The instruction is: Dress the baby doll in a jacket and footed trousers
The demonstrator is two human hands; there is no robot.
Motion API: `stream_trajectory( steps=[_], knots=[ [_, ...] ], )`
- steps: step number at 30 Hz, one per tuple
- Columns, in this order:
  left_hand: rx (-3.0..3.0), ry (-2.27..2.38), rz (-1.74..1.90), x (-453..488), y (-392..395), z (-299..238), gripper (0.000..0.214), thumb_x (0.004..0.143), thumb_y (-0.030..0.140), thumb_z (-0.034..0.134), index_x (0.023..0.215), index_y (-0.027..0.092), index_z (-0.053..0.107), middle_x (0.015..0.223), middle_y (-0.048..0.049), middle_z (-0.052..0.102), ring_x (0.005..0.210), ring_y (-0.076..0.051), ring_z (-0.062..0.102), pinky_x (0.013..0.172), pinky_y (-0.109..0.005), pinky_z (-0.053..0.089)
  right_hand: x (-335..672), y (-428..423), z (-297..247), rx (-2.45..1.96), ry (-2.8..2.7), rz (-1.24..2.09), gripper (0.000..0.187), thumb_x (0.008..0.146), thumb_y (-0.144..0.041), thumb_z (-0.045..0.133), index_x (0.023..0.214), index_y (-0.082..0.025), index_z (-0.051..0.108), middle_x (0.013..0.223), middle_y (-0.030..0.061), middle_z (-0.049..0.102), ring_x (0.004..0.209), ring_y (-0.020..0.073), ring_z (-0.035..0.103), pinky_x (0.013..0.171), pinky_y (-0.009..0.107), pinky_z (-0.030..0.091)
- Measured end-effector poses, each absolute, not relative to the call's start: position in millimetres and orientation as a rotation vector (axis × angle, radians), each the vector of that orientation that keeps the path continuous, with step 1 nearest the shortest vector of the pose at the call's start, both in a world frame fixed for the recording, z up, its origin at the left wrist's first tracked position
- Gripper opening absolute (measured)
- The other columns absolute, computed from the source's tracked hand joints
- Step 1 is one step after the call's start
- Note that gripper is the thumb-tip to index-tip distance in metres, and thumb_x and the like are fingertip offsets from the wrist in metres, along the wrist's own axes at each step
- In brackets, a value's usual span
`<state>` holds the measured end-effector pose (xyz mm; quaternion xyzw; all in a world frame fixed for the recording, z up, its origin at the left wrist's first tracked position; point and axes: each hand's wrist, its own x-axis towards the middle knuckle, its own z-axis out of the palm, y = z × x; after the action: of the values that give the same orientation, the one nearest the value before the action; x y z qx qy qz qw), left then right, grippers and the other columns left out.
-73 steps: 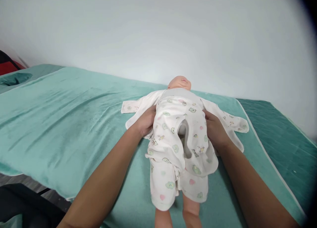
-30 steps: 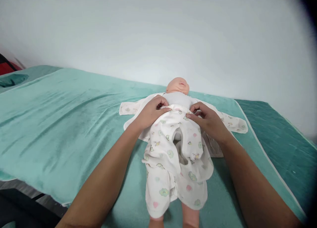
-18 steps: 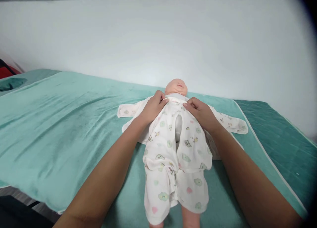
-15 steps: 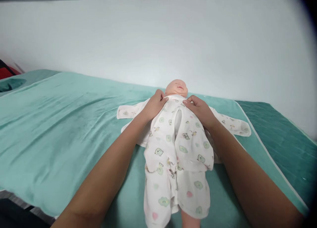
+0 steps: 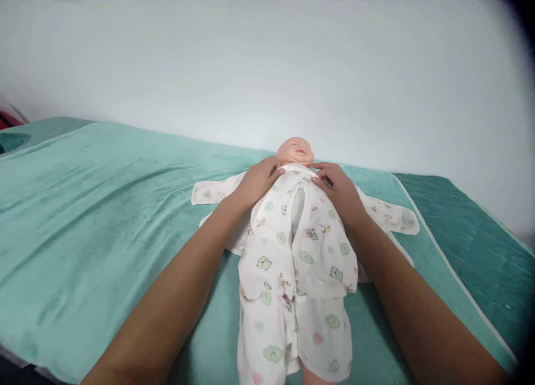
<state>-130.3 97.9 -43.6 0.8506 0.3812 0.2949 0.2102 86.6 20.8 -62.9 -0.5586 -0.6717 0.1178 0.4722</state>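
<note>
A baby doll lies on its back on a teal towel, head toward the wall. It wears a white printed baby garment with small animal and heart motifs, sleeves spread out to both sides. My left hand pinches the garment's upper edge at the doll's left shoulder side, fingers closed on the cloth. My right hand grips the opposite upper edge near the neck. A narrow gap shows down the garment's front between the two panels.
The teal towel covers a padded table that runs against a white wall. A darker green surface shows at the right edge. A bit of red sits at the far left.
Both hands moved from the doll's sides up to its chest and neck, pulling the garment's front panels up and closer together over the torso.
</note>
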Motion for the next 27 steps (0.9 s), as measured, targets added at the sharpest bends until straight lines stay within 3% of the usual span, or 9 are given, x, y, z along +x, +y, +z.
stream_trajectory(
  steps=[3,6,10,14,19,27],
  knots=[
    [2.349,1.164,0.819,-124.7,109.9,-45.4,0.02,0.096,0.037,0.042,0.087,0.021,0.049,0.08,-0.0015,0.061,0.074,-0.018,0.053,0.067,-0.03,0.035,86.9,32.1,-65.6,-1.513,-1.599,0.355,0.02,0.09,-0.041,0.051,0.081,-0.024,0.053,0.1,0.0042,0.069,0.088,0.0233,0.059,0.077,0.037,0.041],
    [2.366,1.253,0.856,-117.6,124.6,-50.0,0.015,0.095,0.033,0.044,0.087,0.021,0.049,0.077,-0.0024,0.061,0.071,-0.019,0.052,0.065,-0.031,0.034,91.5,45.4,-65.5,-1.684,-1.568,0.309,0.019,0.089,-0.04,0.052,0.079,-0.024,0.053,0.075,0.0003,0.062,0.073,0.0209,0.055,0.068,0.033,0.037],
    [2.284,1.264,0.891,-113.9,133.4,-55.5,0.012,0.092,0.03,0.049,0.09,0.02,0.054,0.08,-0.0029,0.064,0.071,-0.018,0.054,0.067,-0.031,0.039,95.8,57.3,-65.7,-1.74,-1.535,0.297,0.018,0.086,-0.039,0.055,0.075,-0.024,0.054,0.073,0.0,0.062,0.073,0.0207,0.055,0.069,0.034,0.037],
    [2.26,1.025,1.0,-119.2,124.6,-57.5,0.023,0.093,0.025,0.046,0.107,0.023,0.063,0.101,-0.0023,0.07,0.09,-0.018,0.062,0.081,-0.03,0.046,90.8,48.8,-69.3,-1.512,-1.503,0.368,0.016,0.086,-0.038,0.057,0.089,-0.024,0.063,0.092,0.0023,0.071,0.086,0.0225,0.063,0.079,0.036,0.045],
    [2.403,1.036,0.959,-137.2,99.8,-62.9,0.038,0.092,0.024,0.046,0.122,0.035,0.068,0.111,-0.0007,0.07,0.102,-0.02,0.063,0.091,-0.033,0.047,85.7,21.2,-74.4,-1.294,-1.629,0.341,0.033,0.093,-0.034,0.046,0.116,-0.029,0.069,0.121,0.0027,0.069,0.113,0.0245,0.062,0.098,0.042,0.045],
    [2.577,1.278,0.976,-179.3,36.2,-85.6,0.044,0.095,0.022,0.044,0.137,0.023,0.056,0.15,-0.0066,0.048,0.138,-0.025,0.04,0.116,-0.041,0.031,85.2,-35.6,-88.4,-1.363,-1.604,0.336,0.049,0.09,-0.031,0.051,0.139,-0.03,0.057,0.147,0.0004,0.053,0.136,0.0262,0.047,0.115,0.047,0.034]
  ],
)
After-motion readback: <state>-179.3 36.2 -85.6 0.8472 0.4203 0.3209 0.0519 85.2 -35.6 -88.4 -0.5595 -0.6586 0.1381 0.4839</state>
